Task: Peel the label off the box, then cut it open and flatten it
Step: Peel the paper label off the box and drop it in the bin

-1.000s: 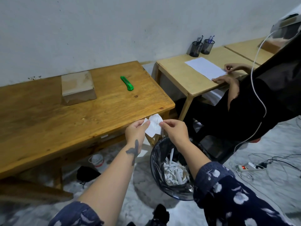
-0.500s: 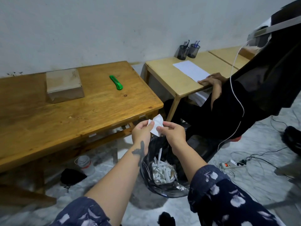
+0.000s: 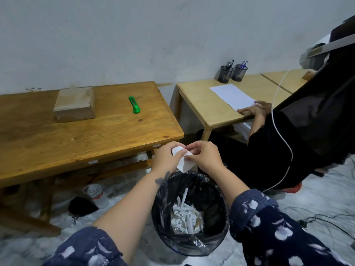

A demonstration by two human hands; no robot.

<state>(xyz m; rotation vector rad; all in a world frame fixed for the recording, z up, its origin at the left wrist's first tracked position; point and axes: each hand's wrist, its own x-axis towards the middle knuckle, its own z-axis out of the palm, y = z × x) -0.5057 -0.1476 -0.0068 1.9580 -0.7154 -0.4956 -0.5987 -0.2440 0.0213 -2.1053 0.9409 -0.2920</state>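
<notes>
Pinching the peeled label (image 3: 184,161) between left hand (image 3: 166,158) and right hand (image 3: 206,158), fingers of both clamped on it, crumpling it above the bin (image 3: 222,223) for dropping; leaving box (image 3: 75,104) and green cutter (image 3: 134,104) waiting on the table (image 3: 96,143), well apart

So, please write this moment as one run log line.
left hand + right hand: holding label | over bin | box: uncut, on table | cutter: untouched
</notes>
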